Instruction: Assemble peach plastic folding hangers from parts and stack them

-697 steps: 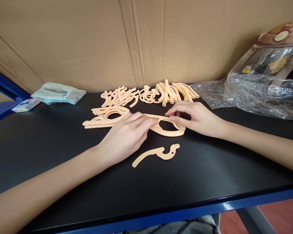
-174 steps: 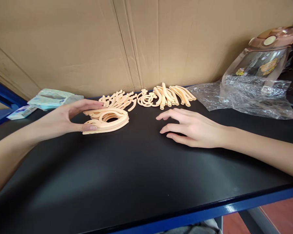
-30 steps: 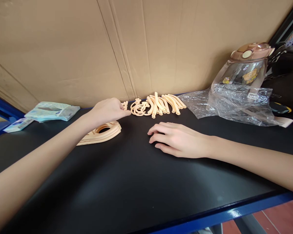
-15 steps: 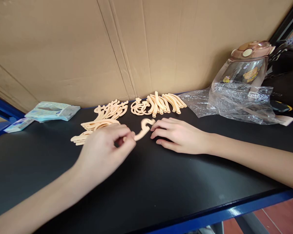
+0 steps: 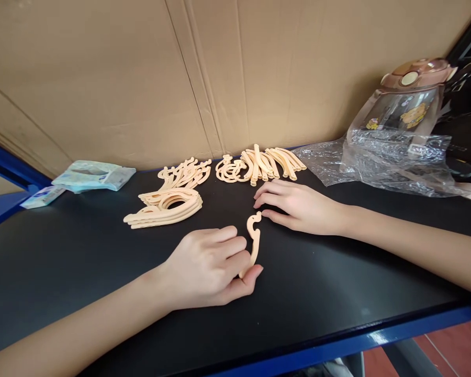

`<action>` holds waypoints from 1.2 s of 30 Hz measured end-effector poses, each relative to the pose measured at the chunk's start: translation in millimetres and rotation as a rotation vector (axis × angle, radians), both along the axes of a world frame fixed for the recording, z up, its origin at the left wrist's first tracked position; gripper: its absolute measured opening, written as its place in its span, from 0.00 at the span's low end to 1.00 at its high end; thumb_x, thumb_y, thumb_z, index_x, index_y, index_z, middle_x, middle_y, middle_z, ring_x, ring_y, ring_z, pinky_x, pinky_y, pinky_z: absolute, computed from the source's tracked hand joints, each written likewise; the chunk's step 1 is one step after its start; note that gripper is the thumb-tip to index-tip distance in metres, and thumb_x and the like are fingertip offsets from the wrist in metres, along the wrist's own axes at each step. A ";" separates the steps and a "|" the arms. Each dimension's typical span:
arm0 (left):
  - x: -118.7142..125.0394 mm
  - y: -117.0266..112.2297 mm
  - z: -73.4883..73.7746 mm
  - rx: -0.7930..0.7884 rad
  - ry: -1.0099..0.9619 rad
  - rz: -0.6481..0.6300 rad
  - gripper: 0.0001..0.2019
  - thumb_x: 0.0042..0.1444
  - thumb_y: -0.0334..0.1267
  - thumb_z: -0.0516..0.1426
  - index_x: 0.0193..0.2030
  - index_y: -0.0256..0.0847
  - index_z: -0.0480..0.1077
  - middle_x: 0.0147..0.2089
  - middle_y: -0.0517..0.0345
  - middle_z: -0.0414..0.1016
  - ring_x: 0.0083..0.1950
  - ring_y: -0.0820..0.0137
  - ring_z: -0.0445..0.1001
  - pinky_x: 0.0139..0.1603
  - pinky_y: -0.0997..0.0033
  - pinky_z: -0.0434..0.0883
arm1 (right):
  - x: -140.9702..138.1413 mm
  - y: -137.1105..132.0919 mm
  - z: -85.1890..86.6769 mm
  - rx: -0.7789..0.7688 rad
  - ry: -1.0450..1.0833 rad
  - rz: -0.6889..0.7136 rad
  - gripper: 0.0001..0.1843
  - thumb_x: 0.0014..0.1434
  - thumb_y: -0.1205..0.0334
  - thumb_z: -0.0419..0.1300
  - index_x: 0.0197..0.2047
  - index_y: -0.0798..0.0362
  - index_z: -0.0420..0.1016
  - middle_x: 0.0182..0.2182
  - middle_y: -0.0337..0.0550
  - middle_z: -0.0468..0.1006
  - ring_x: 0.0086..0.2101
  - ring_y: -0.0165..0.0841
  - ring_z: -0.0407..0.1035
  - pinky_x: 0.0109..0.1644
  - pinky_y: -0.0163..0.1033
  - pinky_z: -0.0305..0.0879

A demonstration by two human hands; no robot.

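Note:
My left hand (image 5: 210,264) is closed in a pinch on one end of a peach hook-shaped plastic piece (image 5: 254,236), which lies on the black table (image 5: 102,272) with its curled end pointing away from me. My right hand (image 5: 298,205) rests flat and open just beyond that curled end, fingertips close to it. A stack of assembled peach frames (image 5: 167,207) lies to the left. Behind it sit a pile of loose hook pieces (image 5: 186,173), a pile of ring pieces (image 5: 230,170) and a pile of curved strips (image 5: 275,158).
A cardboard wall (image 5: 220,68) closes off the back. Crumpled clear plastic (image 5: 377,162) and a brown-lidded transparent bottle (image 5: 408,99) lie at the right. Pale blue packets (image 5: 92,175) sit at the far left. The table's blue front edge (image 5: 337,345) runs below my arms.
My left hand reached to the loose hook pile, took one piece and drew it toward me, turning it lengthwise. My right hand stayed flat on the table, shifting only slightly.

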State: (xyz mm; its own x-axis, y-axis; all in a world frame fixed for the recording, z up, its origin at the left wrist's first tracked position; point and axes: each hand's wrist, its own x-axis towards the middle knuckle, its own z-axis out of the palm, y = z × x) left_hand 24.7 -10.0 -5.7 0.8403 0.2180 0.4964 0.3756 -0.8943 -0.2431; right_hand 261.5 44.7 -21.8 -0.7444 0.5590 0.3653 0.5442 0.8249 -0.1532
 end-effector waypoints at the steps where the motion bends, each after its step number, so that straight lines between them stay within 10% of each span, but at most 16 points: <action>1: -0.3 0.9 -1.3 -0.013 0.021 -0.003 0.18 0.59 0.34 0.58 0.19 0.40 0.59 0.19 0.64 0.57 0.24 0.73 0.53 0.22 0.71 0.52 | -0.1 0.4 0.0 0.001 -0.002 0.002 0.12 0.68 0.62 0.52 0.48 0.56 0.74 0.47 0.50 0.75 0.48 0.40 0.70 0.53 0.47 0.68; 18: -1.0 4.6 2.7 -0.116 0.056 0.016 0.20 0.64 0.37 0.54 0.20 0.40 0.60 0.19 0.63 0.62 0.23 0.73 0.58 0.24 0.69 0.53 | -1.3 0.1 1.0 0.017 -0.034 0.012 0.13 0.69 0.62 0.50 0.48 0.56 0.74 0.47 0.50 0.75 0.48 0.40 0.70 0.56 0.48 0.67; 22: -9.0 22.7 27.4 -0.150 0.048 0.306 0.20 0.68 0.38 0.47 0.24 0.40 0.62 0.23 0.60 0.67 0.26 0.71 0.64 0.30 0.70 0.57 | -1.0 -0.3 1.0 0.018 -0.045 0.001 0.13 0.69 0.62 0.50 0.48 0.56 0.74 0.48 0.51 0.75 0.48 0.41 0.70 0.55 0.49 0.68; 26: -31.7 66.5 59.2 -0.335 -0.021 0.939 0.13 0.65 0.45 0.45 0.45 0.44 0.67 0.36 0.55 0.76 0.33 0.64 0.71 0.32 0.69 0.58 | -0.2 -0.9 1.2 0.019 -0.043 0.002 0.13 0.69 0.62 0.50 0.48 0.55 0.73 0.48 0.50 0.75 0.48 0.40 0.70 0.55 0.48 0.68; 36: -70.8 150.2 55.9 -0.566 0.137 1.083 0.17 0.49 0.57 0.58 0.35 0.48 0.78 0.39 0.51 0.80 0.41 0.53 0.75 0.32 0.67 0.61 | -2.0 -1.3 3.9 0.031 -0.048 0.005 0.13 0.68 0.63 0.50 0.48 0.56 0.74 0.47 0.51 0.75 0.48 0.41 0.69 0.55 0.49 0.67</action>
